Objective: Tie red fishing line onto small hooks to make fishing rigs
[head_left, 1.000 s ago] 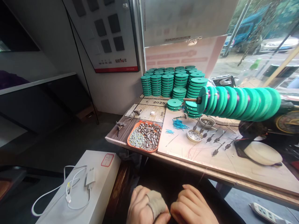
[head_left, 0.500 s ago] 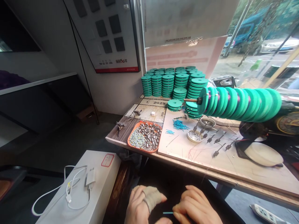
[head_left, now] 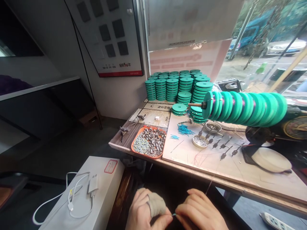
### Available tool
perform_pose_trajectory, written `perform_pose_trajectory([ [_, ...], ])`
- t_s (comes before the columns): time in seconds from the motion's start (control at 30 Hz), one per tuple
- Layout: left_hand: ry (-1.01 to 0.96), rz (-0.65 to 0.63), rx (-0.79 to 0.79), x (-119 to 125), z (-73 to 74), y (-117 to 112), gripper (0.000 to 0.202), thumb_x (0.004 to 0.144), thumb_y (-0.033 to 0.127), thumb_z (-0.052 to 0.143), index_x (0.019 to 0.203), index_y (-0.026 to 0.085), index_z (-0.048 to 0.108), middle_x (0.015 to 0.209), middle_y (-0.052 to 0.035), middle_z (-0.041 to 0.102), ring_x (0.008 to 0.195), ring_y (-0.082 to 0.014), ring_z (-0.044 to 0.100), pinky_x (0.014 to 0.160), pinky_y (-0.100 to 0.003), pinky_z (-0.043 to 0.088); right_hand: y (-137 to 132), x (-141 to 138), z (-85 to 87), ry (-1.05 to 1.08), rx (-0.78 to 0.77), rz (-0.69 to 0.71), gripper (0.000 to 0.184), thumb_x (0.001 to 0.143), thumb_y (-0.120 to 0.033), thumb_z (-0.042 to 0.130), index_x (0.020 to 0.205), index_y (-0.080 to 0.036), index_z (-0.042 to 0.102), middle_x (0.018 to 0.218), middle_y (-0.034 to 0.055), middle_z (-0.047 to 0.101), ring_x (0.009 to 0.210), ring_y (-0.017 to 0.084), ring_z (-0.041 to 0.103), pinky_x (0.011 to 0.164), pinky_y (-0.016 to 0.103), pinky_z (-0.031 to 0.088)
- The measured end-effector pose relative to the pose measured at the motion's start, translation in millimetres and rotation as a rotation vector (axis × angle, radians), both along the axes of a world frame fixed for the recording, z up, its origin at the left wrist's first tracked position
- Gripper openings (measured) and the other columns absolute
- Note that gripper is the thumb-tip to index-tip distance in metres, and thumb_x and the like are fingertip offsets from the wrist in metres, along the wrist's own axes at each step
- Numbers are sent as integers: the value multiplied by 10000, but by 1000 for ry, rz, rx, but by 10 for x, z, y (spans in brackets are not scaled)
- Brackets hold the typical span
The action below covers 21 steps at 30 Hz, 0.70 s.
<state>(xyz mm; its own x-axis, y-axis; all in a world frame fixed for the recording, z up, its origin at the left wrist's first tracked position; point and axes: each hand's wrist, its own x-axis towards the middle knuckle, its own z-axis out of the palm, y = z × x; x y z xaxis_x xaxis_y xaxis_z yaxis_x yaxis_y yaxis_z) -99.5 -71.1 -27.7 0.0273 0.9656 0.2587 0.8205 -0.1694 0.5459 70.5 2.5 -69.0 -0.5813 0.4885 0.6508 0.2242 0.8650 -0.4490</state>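
Observation:
Both my hands are low in front of me, below the table edge. My left hand, its index finger wrapped in a beige bandage, pinches one end of a thin teal sleeve piece. My right hand is closed in a pinch on the other end, fingertips nearly touching the left ones. A thin wire runs up from my hands toward the table. A horizontal shaft carries a row of green spools at the right, above the table.
On the table stand stacks of green discs, an orange tray of small metal parts, loose teal sleeves, two small dishes and a white plate. A white box with a charger cable sits at my left.
My hands have drawn together over the teal sleeve piece; half a second ago more of it showed between them. The view has tilted slightly.

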Motion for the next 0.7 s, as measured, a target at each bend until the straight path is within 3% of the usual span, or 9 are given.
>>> perform_pose_trajectory([
  [0.13,94,152,30,-157,246,409,157,724,123,667,855,209,660,837,-20,684,825,-192,602,746,-336,504,106,50,194,-19,-95,36,119,848,-106,498,832,-204,564,653,-21,603,580,117,587,743,265,510],
  [0.2,324,196,32,-251,350,695,101,763,131,622,797,204,681,872,-40,686,877,-217,583,794,-379,477,139,53,248,-14,-116,28,120,850,-103,490,827,-200,558,655,-12,592,592,121,584,710,255,515],
  [0.33,437,162,-36,-349,421,1143,98,667,115,694,699,207,700,775,-43,698,851,-264,581,785,-428,459,166,35,220,9,-79,14,118,840,-94,508,797,-194,554,622,-20,572,551,116,570,699,259,510],
  [0.43,478,132,-71,-339,395,1252,107,647,103,693,647,210,700,731,-49,699,837,-277,579,779,-434,451,171,48,179,6,-76,17,111,833,-91,518,802,-190,555,627,-21,576,547,117,571,720,270,506],
  [0.7,411,127,-115,-357,417,1218,143,720,83,606,657,199,660,741,-41,697,779,-244,582,741,-375,424,169,88,208,-6,-120,6,123,833,-94,506,797,-198,559,627,-27,579,552,116,577,714,262,509],
])
